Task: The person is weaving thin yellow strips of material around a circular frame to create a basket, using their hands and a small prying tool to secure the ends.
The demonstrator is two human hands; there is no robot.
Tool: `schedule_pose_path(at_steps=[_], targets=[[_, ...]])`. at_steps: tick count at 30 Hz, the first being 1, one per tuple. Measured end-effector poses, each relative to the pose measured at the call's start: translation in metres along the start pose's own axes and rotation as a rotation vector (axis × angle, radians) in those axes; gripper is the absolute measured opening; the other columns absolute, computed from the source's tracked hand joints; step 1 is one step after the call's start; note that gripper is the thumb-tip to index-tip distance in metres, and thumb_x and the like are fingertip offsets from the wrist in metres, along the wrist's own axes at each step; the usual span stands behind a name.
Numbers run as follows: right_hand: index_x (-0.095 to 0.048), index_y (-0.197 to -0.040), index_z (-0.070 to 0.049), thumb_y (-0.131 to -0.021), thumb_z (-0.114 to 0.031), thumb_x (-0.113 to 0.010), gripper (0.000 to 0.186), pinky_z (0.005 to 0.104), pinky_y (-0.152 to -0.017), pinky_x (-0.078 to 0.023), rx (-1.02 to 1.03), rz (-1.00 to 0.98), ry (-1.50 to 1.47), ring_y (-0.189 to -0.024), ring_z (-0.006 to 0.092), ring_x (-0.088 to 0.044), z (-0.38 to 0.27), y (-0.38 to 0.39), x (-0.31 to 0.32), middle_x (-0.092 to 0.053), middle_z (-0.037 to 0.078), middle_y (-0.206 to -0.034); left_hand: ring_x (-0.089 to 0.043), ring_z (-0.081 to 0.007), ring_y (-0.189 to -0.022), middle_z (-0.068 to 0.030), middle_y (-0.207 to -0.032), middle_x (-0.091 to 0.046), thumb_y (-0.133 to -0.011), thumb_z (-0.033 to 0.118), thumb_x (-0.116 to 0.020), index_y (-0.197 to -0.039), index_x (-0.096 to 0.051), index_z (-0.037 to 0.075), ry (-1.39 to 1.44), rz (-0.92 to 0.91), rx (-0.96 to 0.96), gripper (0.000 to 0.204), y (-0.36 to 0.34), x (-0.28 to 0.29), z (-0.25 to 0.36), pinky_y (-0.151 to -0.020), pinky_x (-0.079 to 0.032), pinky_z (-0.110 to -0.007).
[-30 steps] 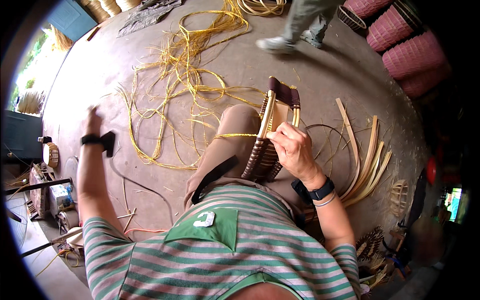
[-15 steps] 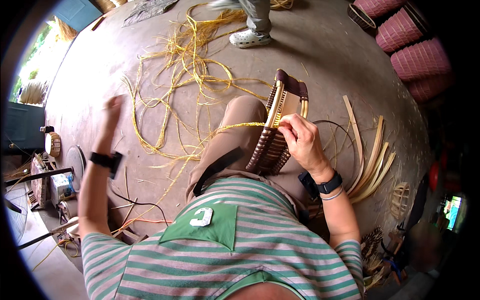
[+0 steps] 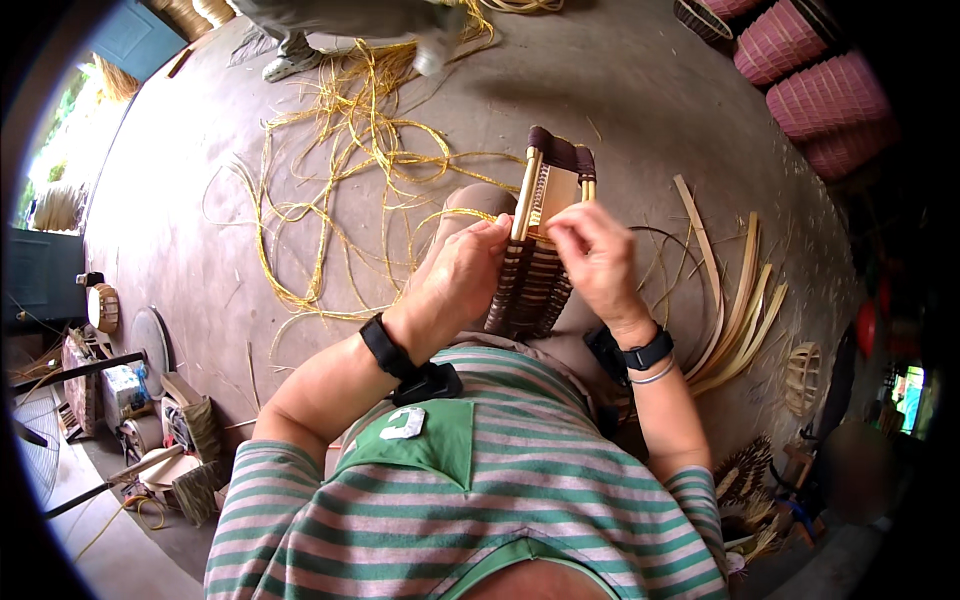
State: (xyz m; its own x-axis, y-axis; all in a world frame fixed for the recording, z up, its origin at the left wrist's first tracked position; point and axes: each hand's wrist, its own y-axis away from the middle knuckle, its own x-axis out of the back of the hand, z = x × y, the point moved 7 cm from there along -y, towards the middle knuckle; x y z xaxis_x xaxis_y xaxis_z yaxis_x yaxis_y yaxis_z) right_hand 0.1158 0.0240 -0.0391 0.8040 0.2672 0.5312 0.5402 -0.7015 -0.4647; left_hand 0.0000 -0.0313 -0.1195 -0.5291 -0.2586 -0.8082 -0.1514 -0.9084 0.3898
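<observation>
A small woven basket frame (image 3: pixel 525 285), with dark brown binding and pale rods, stands tilted on my lap between my knees. Yellow cord (image 3: pixel 465 211) runs from the floor over my left knee to the frame's left edge. There the fingertips of my left hand (image 3: pixel 462 268) pinch the cord against the rod. My right hand (image 3: pixel 600 262) is at the frame's right side, thumb and forefinger pressed together near the short yellow stitches inside. Motion blurs its fingers, and I cannot make out what is between them.
Loose yellow cord (image 3: pixel 320 250) lies tangled on the floor ahead. Pale flat strips (image 3: pixel 740 300) fan out at the right. Pink woven baskets (image 3: pixel 825 95) stand at the far right. Another person's legs (image 3: pixel 345 15) are at the far left. A fan (image 3: pixel 38 430) and tools stand at the left.
My left hand has come in from the far left to the frame's left edge and closed on the cord. The right hand stays near the frame. The other person has stepped left.
</observation>
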Motion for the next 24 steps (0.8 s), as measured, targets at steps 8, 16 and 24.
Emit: schedule_pose_path(at_steps=[8, 16, 24], targets=[[-0.061, -0.092, -0.008, -0.090, -0.039, -0.059, 0.032, 0.0221, -0.066, -0.043, -0.868, 0.206, -0.972, -0.073, 0.0072, -0.055, 0.073, 0.046, -0.031, -0.060, -0.003, -0.080, -0.058, -0.0170, -0.075, -0.0060, -0.082, -0.060, -0.095, 0.016, -0.047, -0.094, -0.055, 0.001, -0.005, 0.303, -0.069, 0.017, 0.002, 0.001, 0.000, -0.071, -0.048, -0.031], [-0.064, -0.094, -0.002, -0.086, -0.023, -0.063, 0.023, 0.0202, -0.069, -0.045, -0.794, 0.320, -0.992, -0.074, 0.0083, -0.059, 0.050, 0.035, -0.039, -0.064, 0.002, -0.087, -0.059, -0.0196, -0.077, -0.0077, -0.085, -0.062, -0.092, 0.012, -0.050, -0.089, -0.058, 0.001, 0.041, 0.287, -0.221, 0.014, -0.009, 0.023, -0.001, -0.071, -0.048, -0.031], [-0.059, -0.092, -0.001, -0.095, -0.024, -0.052, 0.024, 0.0208, -0.068, -0.044, -0.671, 0.454, -0.993, -0.076, 0.0067, -0.053, 0.052, 0.054, -0.035, -0.058, 0.000, -0.084, -0.060, -0.0221, -0.074, -0.0100, -0.084, -0.062, -0.092, 0.012, -0.048, -0.091, -0.057, -0.002, 0.011, 0.368, -0.265, 0.016, -0.008, 0.011, 0.008, -0.068, -0.051, -0.034]])
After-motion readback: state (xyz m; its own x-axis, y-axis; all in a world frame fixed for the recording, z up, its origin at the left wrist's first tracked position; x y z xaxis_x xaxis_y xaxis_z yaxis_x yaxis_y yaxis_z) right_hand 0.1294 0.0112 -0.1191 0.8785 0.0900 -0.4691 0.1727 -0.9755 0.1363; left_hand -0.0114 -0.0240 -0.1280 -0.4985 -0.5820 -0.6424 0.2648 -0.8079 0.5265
